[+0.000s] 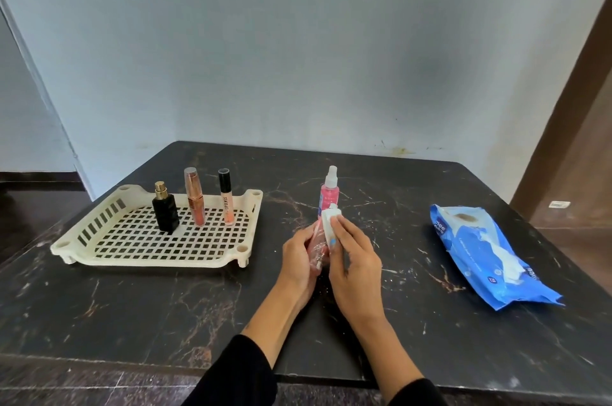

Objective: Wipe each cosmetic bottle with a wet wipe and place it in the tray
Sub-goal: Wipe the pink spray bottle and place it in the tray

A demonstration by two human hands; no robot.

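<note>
dark marbled surface (165, 306) against a pale wall, with a cream slotted tray (99, 233) on the person's left and a blue pack of wet wipes (480, 250) on the right. three items already stand upright along the tray's far side — a black perfume bottle (165, 212), a rose-gold tube (193, 197) and a lip gloss (227, 197).

the left hand (298, 256) has its grip curled round a clear pink bottle (316, 248), held above the surface with its long axis running away from the body, cap end far. the right hand (354, 256) pinches a folded white wipe (331, 218) against the bottle's far end. just behind stands a pink spray bottle (328, 192), untouched.

the tray lies to the left of the held bottle, on the holding hand's own side, so the placing likely falls to the left hand — a sideways carry, tipping the bottle upright.
</note>
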